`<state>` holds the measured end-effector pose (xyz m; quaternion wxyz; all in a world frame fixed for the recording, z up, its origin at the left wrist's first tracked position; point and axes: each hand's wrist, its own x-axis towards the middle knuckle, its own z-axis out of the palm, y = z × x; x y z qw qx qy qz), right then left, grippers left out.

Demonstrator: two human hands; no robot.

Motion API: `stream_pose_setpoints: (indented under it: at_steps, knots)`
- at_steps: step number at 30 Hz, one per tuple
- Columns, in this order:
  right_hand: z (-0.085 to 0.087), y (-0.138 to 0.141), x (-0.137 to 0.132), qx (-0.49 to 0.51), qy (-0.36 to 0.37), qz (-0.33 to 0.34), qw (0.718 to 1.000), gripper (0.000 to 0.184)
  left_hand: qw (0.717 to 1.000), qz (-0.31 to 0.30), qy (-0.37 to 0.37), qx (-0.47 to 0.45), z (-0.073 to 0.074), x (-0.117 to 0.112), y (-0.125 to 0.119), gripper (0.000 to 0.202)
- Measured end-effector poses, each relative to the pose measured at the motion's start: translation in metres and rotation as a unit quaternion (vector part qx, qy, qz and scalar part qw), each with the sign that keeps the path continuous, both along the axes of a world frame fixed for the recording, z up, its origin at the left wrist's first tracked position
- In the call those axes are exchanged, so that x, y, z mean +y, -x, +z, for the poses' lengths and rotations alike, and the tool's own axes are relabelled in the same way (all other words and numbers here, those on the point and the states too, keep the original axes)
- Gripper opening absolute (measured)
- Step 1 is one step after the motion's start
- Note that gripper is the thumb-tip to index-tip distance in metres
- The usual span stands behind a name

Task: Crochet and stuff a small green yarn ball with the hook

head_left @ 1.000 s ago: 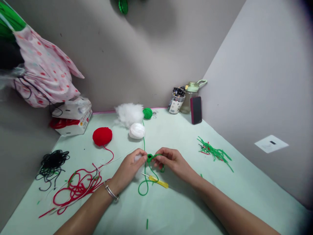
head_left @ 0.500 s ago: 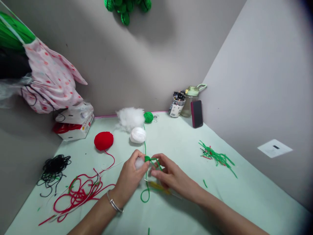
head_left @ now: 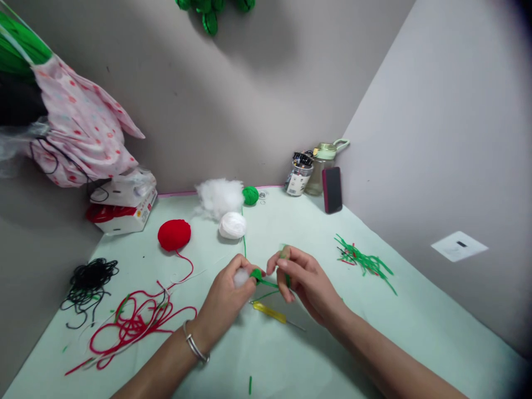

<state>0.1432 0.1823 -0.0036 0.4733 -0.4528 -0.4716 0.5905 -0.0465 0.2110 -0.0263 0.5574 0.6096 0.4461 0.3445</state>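
Note:
Between the thumb and fingers of my left hand [head_left: 224, 291] is a small green knitted or crocheted piece [head_left: 256, 275], with a tuft of white stuffing [head_left: 241, 278] beside it. Green yarn [head_left: 270, 284] stretches from that piece toward my right hand [head_left: 310, 282], whose curled fingers grip the strand, part of it smeared by motion. Below both hands, a crochet hook with a yellow handle [head_left: 270, 313] lies on the table, apart from the fingers. A green ball of yarn [head_left: 250, 195] sits at the back, its strand running forward toward my left hand.
A white yarn ball [head_left: 233, 226], fluffy stuffing [head_left: 219, 198] and a red yarn ball [head_left: 174, 235] lie beyond my hands. Tangled red cord [head_left: 137, 327] and black cord [head_left: 92, 280] are at left. Green scraps [head_left: 366, 260], a phone [head_left: 332, 190] and a bottle [head_left: 320, 169] are at right.
My right hand has moved right, drawing the green strand away from the small piece. The loop hanging below has gone, and the yellow-handled hook is in fuller view.

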Motion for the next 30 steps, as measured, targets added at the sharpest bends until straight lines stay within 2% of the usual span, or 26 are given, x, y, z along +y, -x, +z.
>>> stream_pose_setpoints:
  at_steps: [3, 6, 9, 11, 14, 16, 17, 20, 22, 24, 28, 30]
  knots:
    - [-0.005, 0.002, 0.001, -0.135, -0.017, -0.009, 0.991, 0.023, 1.0, 0.008, 0.006, -0.016, -0.002, -0.004, -0.002, 0.013]
    - [-0.01, 0.002, -0.001, -0.311, -0.08, -0.005, 0.947, 0.013, 0.999, 0.014, 0.014, -0.031, -0.004, -0.005, -0.004, 0.013]
    - [-0.014, 0.003, -0.004, -0.363, -0.106, 0.017, 0.925, 0.011, 0.998, 0.025, 0.02, -0.051, -0.004, -0.004, -0.005, 0.015]
    - [-0.013, 0.003, -0.004, -0.358, -0.094, 0.059, 0.927, 0.006, 0.997, 0.031, 0.032, -0.068, -0.003, -0.003, -0.003, 0.016]
    - [-0.008, 0.002, -0.003, -0.32, -0.068, 0.065, 0.943, 0.022, 0.99, 0.031, 0.078, -0.11, 0.001, -0.001, 0.001, 0.017]
    - [-0.002, 0.001, -0.002, -0.254, -0.043, 0.051, 0.965, 0.03, 0.981, 0.034, 0.12, -0.149, 0.006, 0.001, 0.004, 0.02]
    - [0.001, 0.001, -0.002, -0.213, -0.024, 0.066, 0.975, 0.033, 0.975, 0.041, 0.137, -0.171, 0.008, 0.002, 0.005, 0.023]
    - [0.006, 0.001, -0.002, -0.112, 0.025, 0.189, 0.975, 0.039, 0.956, 0.068, 0.165, -0.232, 0.014, 0.002, 0.004, 0.026]
    - [0.004, 0.003, -0.002, -0.084, 0.03, 0.23, 0.969, 0.041, 0.948, 0.063, 0.187, -0.251, 0.015, -0.003, -0.002, 0.025]
    - [-0.001, 0.005, -0.001, -0.064, 0.019, 0.199, 0.978, 0.047, 0.937, 0.025, 0.221, -0.268, 0.014, -0.012, -0.009, 0.028]
    - [-0.01, 0.005, 0.003, -0.032, 0.001, 0.119, 0.992, 0.055, 0.887, -0.059, 0.291, -0.355, 0.014, -0.025, -0.015, 0.043]
    - [-0.01, 0.003, 0.004, -0.024, 0.002, 0.091, 0.996, 0.056, 0.882, -0.086, 0.308, -0.345, 0.017, -0.024, -0.009, 0.053]
